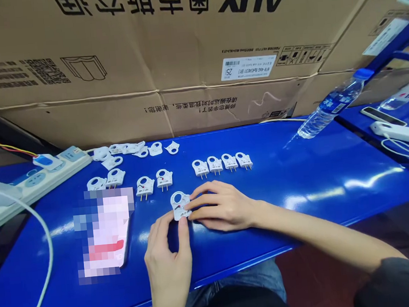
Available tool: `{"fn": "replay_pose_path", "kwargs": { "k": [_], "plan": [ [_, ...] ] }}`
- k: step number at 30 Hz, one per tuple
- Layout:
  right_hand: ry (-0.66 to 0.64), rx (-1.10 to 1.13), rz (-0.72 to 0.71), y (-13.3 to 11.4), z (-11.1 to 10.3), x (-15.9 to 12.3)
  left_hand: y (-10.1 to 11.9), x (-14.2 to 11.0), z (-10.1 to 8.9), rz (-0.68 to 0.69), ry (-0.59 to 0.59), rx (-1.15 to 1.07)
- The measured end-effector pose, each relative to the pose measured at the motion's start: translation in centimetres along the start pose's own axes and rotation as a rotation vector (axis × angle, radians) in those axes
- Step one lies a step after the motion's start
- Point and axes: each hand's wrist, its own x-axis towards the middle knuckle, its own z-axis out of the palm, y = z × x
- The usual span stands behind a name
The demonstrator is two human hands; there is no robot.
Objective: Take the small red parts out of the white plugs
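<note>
A small white plastic plug part stands on the blue table, pinched between both hands. My left hand reaches up from below, its fingertips closed on the part's lower edge. My right hand comes in from the right, fingers curled against the part's right side. A row of several finished-looking white plugs with prongs lies just beyond my right hand. Two more plugs lie to the left of the held one.
A phone lies left of my hands. Loose white plug shells and a power strip sit at the back left. A water bottle lies at the right; large cardboard boxes wall the back.
</note>
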Motion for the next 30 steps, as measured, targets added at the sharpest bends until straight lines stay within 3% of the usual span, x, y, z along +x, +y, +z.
{"fn": "replay_pose_path", "kwargs": {
  "k": [4,9,13,22,30],
  "plan": [
    [0.027,0.034,0.081,-0.1,-0.1,0.1,-0.4,0.0,0.2,0.064,-0.011,0.023],
    [0.186,0.071,0.113,-0.2,0.2,0.0,-0.4,0.0,0.4,0.162,-0.032,0.054],
    [0.174,0.053,0.144,-0.3,0.2,0.0,-0.3,0.0,0.5,0.230,-0.047,0.060],
    [0.234,0.087,0.221,-0.4,-0.3,0.4,-0.1,0.0,0.4,0.132,-0.027,0.018],
    [0.048,0.062,0.192,1.0,-0.5,-0.2,0.4,-0.2,0.1,0.059,0.028,-0.005]
  ]
}}
